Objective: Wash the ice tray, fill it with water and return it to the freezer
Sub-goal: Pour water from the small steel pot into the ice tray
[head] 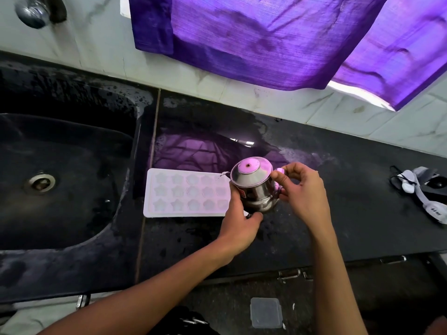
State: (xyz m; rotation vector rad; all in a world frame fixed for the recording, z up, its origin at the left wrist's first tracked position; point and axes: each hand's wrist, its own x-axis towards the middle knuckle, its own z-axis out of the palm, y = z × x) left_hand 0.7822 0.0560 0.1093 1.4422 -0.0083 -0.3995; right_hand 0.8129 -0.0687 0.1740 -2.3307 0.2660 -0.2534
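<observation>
A purple curtain (278, 39) hangs on the tiled wall (96, 39), well beyond the hands. A tap (36, 10) sits far up to their left, above the black sink (72, 226) with its drain (40, 183). Well to the right of the hands, a grey strap (425, 197) lies on the wet counter (362, 189). Below them, a clear lid (266, 312) lies on the floor.

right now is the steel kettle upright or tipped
Tipped: the steel kettle, held in both hands, leans its spout toward the ice tray lying flat on the counter.
</observation>
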